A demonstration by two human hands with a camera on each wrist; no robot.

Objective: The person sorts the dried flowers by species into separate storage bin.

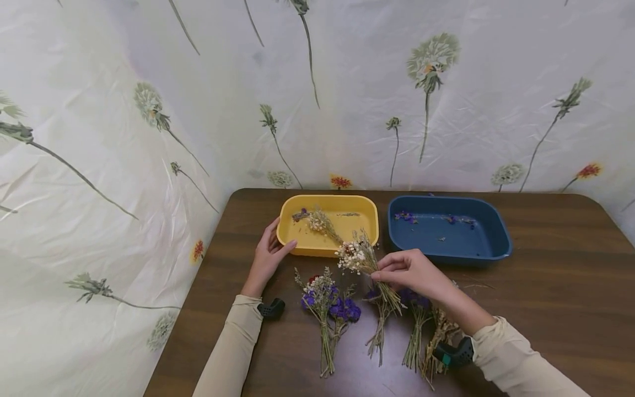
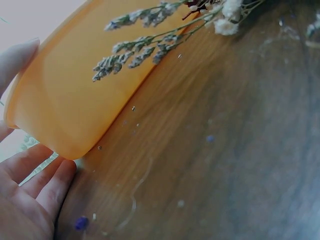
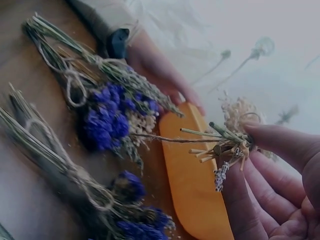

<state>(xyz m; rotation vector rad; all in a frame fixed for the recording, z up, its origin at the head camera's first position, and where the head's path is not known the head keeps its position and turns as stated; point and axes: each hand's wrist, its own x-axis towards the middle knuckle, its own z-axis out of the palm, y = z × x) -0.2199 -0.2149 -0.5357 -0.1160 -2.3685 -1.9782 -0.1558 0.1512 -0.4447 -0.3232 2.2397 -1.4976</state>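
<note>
In the head view, my right hand (image 1: 409,273) pinches a tied bunch of dried flowers (image 1: 364,259) by its stems, its white and pale heads over the front right corner of a yellow plastic basin (image 1: 329,252). The cut stem ends (image 3: 215,142) point at the camera in the right wrist view. My left hand (image 1: 270,253) grips the basin's left front corner, thumb at the front and fingers around the side. Another pale bunch (image 1: 322,223) lies inside that basin, beside a small purple sprig (image 1: 300,215).
A blue basin (image 1: 448,253) with purple petal bits stands right of the yellow one. Along the front lie tied bunches with purple heads: a left pair (image 1: 327,314), a middle bunch (image 1: 379,325) and right bunches (image 1: 416,331). Crumbs dot the brown table (image 1: 555,275); a patterned cloth (image 1: 347,110) hangs behind.
</note>
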